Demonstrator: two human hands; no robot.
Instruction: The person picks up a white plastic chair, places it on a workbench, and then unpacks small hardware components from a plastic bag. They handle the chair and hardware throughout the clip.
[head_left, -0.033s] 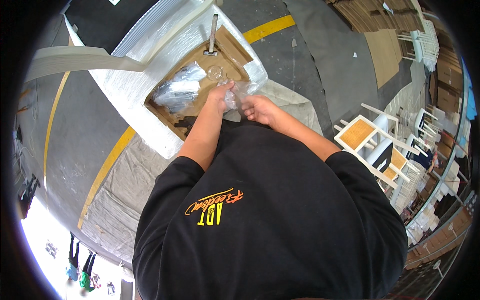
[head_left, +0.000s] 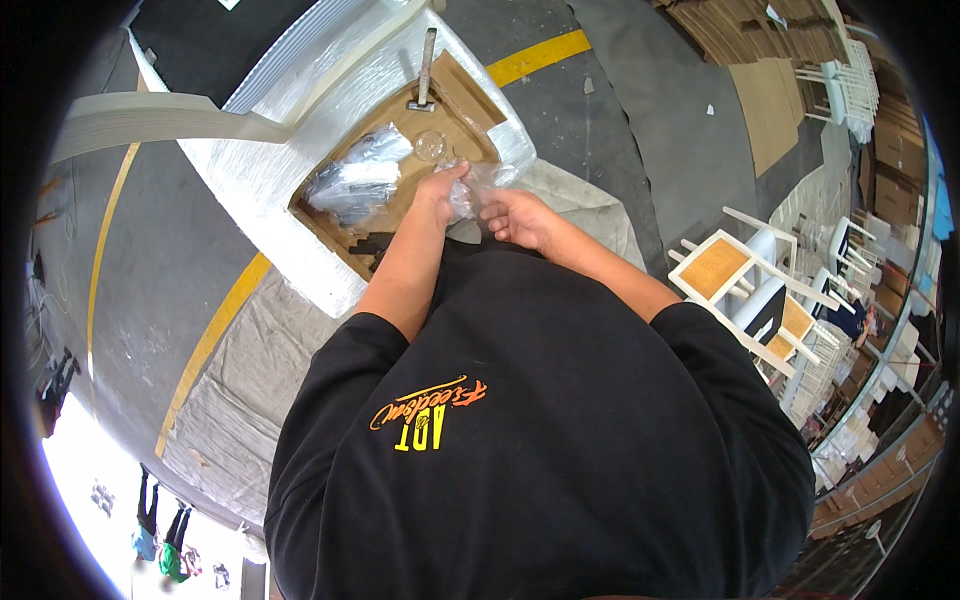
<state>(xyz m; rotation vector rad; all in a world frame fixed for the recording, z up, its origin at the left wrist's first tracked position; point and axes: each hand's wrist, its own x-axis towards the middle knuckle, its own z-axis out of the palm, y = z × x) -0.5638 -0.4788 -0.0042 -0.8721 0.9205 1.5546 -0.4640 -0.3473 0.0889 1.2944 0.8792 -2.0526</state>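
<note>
My left hand (head_left: 440, 192) is closed on a crumpled clear plastic bag (head_left: 460, 204), with the thumb pressed on top. Close by on its right, my right hand (head_left: 522, 217) has its fingers curled and pinched at the bag's thin edge. What lies inside the bag, if anything, is too small to make out. Both hands are over the near side of a shallow cardboard tray (head_left: 478, 92). In that tray rest a clear roll of tape (head_left: 430, 146), a hammer (head_left: 426, 72) with its handle pointing away, and a heap of clear plastic packets (head_left: 358, 182).
White wrapped padding (head_left: 250, 205) surrounds the tray, and a pale curved bar (head_left: 180, 118) crosses at the left. A grey cloth (head_left: 235, 365) covers floor at lower left. White chairs (head_left: 715, 265) stand at right; flattened cardboard (head_left: 750, 25) is stacked far right. Two people are distant, lower left.
</note>
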